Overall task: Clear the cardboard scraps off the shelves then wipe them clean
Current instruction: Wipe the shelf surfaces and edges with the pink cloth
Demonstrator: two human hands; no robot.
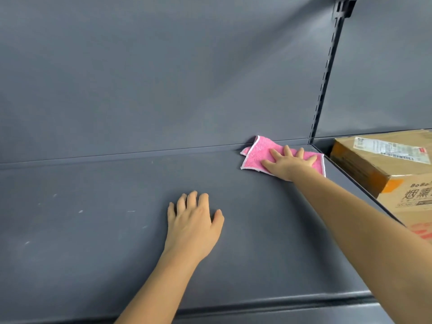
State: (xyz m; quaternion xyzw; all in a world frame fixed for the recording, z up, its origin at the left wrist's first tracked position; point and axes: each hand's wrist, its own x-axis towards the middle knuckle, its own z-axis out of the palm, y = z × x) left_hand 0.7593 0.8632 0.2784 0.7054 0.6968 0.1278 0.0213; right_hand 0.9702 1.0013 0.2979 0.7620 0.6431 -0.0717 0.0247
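Wiping step by the look of it, no cardboard scraps showing on this shelf [93, 230]. The pink cloth [256, 152] sits in the far right corner, up against the back panel [163, 78] and near the post [326, 90]. The right hand [289, 163] lies flat on top of it, fingers straight and spread apart, pressing it down rather than gripping. The left hand [194, 226] rests on the bare shelf nearer the middle, fingers side by side and a bit bent, holding nothing. Looks like it's just bracing.

How I'd do it: flat palm so the whole cloth touches the shelf, run along the back seam first since dust tends to collect there, then overlapping passes from far to near. One corner of the cloth is folded up against the panel, so flatten it or it'll skip the seam. The pale specks [80, 211] over on the left probably want extra pressure. The box [378, 164] on the next shelf to the right shouldn't get in the way of a leftward pass.
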